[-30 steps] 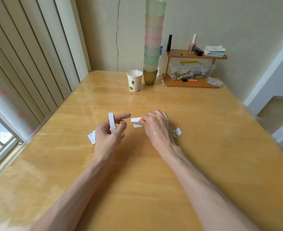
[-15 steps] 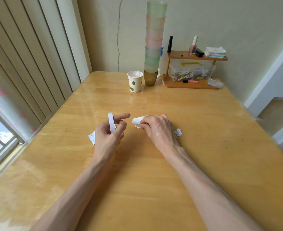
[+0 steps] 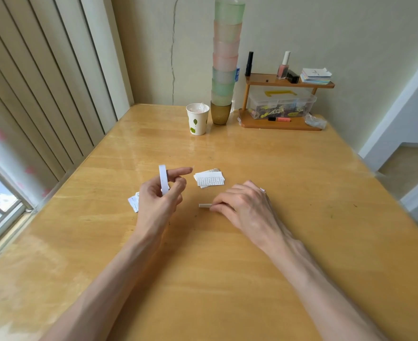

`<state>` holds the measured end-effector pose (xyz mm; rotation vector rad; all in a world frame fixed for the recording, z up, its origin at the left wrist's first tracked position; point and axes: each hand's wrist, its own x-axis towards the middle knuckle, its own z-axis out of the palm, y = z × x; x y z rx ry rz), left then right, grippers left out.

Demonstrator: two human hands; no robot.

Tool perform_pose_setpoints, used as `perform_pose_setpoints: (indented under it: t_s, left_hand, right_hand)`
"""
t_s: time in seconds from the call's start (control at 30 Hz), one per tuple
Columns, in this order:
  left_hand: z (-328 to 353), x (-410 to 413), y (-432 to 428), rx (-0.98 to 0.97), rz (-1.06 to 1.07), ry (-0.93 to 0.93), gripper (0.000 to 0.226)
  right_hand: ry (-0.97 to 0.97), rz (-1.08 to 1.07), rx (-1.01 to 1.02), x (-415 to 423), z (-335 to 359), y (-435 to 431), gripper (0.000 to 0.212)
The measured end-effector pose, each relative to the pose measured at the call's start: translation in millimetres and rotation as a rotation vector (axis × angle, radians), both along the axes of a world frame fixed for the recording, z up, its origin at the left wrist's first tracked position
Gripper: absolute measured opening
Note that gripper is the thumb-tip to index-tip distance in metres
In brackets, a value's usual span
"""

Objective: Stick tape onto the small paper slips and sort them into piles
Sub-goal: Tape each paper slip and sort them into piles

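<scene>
My left hand (image 3: 160,201) holds a white tape roll (image 3: 163,179) upright, with its forefinger stretched out and a clear bit of tape at the fingertip. My right hand (image 3: 246,206) pinches one small paper slip (image 3: 204,205) just above the wooden table (image 3: 227,267). A small pile of printed slips (image 3: 210,179) lies beyond both hands. Another pile of slips (image 3: 134,203) peeks out left of my left hand. A further slip (image 3: 262,190) shows behind my right hand, mostly hidden.
At the table's far edge stand a paper cup (image 3: 197,118), a tall stack of coloured cups (image 3: 225,60) and a small wooden shelf (image 3: 281,119) with a clear box and bottles. Vertical blinds (image 3: 43,82) and a window run along the left.
My right hand has drawn back toward me from the middle pile, carrying one slip. That pile is uncovered. My left hand and the tape roll have stayed put.
</scene>
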<state>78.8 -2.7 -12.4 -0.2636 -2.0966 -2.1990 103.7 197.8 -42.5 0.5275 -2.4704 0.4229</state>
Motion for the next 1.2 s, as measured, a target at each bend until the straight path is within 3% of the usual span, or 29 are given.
perform_pose_setpoints:
  t_s: [0.1, 0.27, 0.37, 0.5, 0.6, 0.67, 0.87, 1.2]
  left_hand:
    - [-1, 0, 0, -0.008, -0.025, -0.013, 0.022]
    - [-4, -1, -1, -0.029, -0.058, -0.013, 0.022]
    - [-4, -1, -1, -0.013, -0.102, -0.024, 0.016]
    - [-2, -1, 0, -0.016, -0.218, -0.078, 0.028]
    - [-1, 2, 1, -0.081, -0.316, -0.118, 0.031]
    - [-1, 3, 1, -0.088, -0.348, -0.144, 0.03]
    - [-1, 2, 1, -0.097, -0.361, -0.156, 0.028]
    - [-3, 1, 0, -0.096, -0.358, -0.165, 0.02]
  right_hand:
    - [-0.07, 0.03, 0.014, 1, -1, 1, 0.01]
    - [-0.289, 0.043, -0.089, 8, -1, 4, 0.017]
    - [-0.327, 0.017, -0.18, 11, 4, 1, 0.02]
    - [-0.258, -0.099, -0.525, 12, 12, -3, 0.013]
    - [-0.459, -0.014, -0.871, 14, 21, -4, 0.023]
    - [-0.57, 0.03, -0.966, 16, 23, -5, 0.025]
    - [-0.607, 0.04, -1.066, 20, 28, -2, 0.011]
    - [-0.619, 0.085, -1.07, 22, 31, -3, 0.011]
